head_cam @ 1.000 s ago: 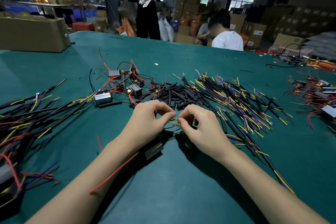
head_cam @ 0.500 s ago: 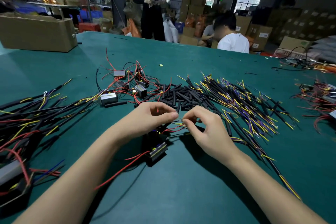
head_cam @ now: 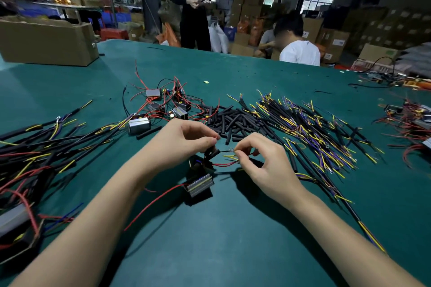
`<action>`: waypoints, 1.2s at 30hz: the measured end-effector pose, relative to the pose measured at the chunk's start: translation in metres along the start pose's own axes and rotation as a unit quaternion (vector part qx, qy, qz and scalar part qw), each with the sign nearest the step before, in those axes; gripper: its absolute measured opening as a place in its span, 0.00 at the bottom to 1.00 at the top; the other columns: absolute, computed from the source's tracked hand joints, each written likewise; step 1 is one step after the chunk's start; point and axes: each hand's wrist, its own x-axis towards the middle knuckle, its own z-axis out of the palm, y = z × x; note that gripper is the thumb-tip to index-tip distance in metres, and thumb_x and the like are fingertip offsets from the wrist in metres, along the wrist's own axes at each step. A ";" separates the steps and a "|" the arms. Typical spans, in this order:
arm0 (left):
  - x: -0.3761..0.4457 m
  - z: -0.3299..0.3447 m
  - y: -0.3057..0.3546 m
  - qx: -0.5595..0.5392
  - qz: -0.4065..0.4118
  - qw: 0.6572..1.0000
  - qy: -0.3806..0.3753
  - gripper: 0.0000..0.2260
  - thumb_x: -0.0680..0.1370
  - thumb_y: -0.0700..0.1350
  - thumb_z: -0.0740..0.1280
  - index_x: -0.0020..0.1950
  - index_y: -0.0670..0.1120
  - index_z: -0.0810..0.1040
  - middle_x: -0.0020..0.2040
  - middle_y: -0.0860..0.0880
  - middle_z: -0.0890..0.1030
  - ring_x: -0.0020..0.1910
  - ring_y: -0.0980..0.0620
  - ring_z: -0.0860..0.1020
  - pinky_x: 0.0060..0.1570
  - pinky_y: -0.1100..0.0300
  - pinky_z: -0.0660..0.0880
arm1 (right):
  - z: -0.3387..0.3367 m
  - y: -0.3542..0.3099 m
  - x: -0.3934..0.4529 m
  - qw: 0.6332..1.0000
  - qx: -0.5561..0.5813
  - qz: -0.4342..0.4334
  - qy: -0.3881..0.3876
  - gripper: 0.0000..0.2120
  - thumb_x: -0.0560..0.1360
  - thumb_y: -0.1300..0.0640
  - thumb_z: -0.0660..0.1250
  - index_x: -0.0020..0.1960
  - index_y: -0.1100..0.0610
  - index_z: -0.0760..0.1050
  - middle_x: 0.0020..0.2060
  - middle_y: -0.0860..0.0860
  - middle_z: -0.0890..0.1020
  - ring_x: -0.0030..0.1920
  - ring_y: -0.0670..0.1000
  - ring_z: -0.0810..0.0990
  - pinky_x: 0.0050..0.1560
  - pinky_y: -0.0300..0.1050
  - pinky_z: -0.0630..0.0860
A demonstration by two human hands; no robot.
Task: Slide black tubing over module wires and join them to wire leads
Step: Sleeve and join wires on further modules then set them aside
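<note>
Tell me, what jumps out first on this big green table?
Two bare hands in the middle: the left hand pinches a short black tube, the right hand pinches thin wire ends. Below them lies a small silver box-shaped module with a long red wire. Behind, a pile of short black tubing pieces.

A long brown cardboard box (head_cam: pixel 46 41) sits at the far left of the green table (head_cam: pixel 233 240). Beyond, a person in black (head_cam: pixel 194 4) stands near stacked cartons (head_cam: pixel 249 4).
</note>
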 end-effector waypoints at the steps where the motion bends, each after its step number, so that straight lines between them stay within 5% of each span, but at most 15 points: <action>1: 0.000 0.004 -0.001 0.017 0.006 1.000 0.005 0.04 0.75 0.41 0.70 0.46 0.48 0.84 0.39 0.49 0.85 0.37 0.58 0.80 0.44 0.65 0.76 | 0.000 0.000 0.001 1.000 0.008 -0.006 0.007 0.03 0.75 0.66 0.68 0.43 0.61 0.77 0.38 0.50 0.78 0.42 0.45 0.74 0.45 0.30 0.66; 7: -0.001 0.016 0.000 0.026 0.050 0.998 0.016 0.05 0.76 0.39 0.69 0.47 0.46 0.85 0.34 0.54 0.83 0.30 0.67 0.75 0.34 0.75 0.68 | -0.003 0.000 0.004 0.998 0.061 -0.004 0.020 0.04 0.75 0.63 0.66 0.43 0.59 0.78 0.39 0.51 0.80 0.43 0.47 0.76 0.45 0.32 0.68; 13: -0.001 0.014 0.000 0.053 0.056 0.997 -0.010 0.06 0.76 0.41 0.69 0.44 0.50 0.85 0.39 0.43 0.83 0.33 0.59 0.72 0.36 0.67 0.69 | -0.003 -0.002 0.003 0.999 0.047 0.001 -0.002 0.04 0.75 0.65 0.69 0.42 0.58 0.79 0.37 0.48 0.79 0.40 0.46 0.75 0.43 0.30 0.67; 21: -0.002 0.015 0.001 0.078 0.076 0.994 -0.015 0.04 0.76 0.43 0.70 0.44 0.48 0.85 0.38 0.53 0.84 0.35 0.62 0.75 0.37 0.73 0.69 | -0.003 -0.006 0.002 0.996 0.061 0.070 0.004 0.06 0.74 0.62 0.71 0.40 0.53 0.80 0.33 0.41 0.79 0.35 0.39 0.75 0.39 0.28 0.67; 29: -0.004 0.019 0.005 0.086 0.094 0.992 0.020 0.06 0.75 0.42 0.70 0.40 0.45 0.84 0.33 0.48 0.81 0.31 0.59 0.73 0.34 0.68 0.69 | -0.002 -0.012 0.004 0.994 0.072 0.082 0.018 0.05 0.73 0.62 0.71 0.42 0.52 0.81 0.35 0.44 0.81 0.37 0.41 0.76 0.41 0.32 0.71; 36: -0.003 0.019 0.007 0.030 0.029 0.999 -0.003 0.07 0.75 0.42 0.69 0.37 0.45 0.83 0.32 0.42 0.79 0.30 0.55 0.70 0.33 0.62 0.66 | -0.002 -0.015 0.003 0.999 0.009 -0.025 0.044 0.05 0.71 0.67 0.71 0.42 0.58 0.81 0.37 0.47 0.81 0.39 0.44 0.78 0.45 0.37 0.73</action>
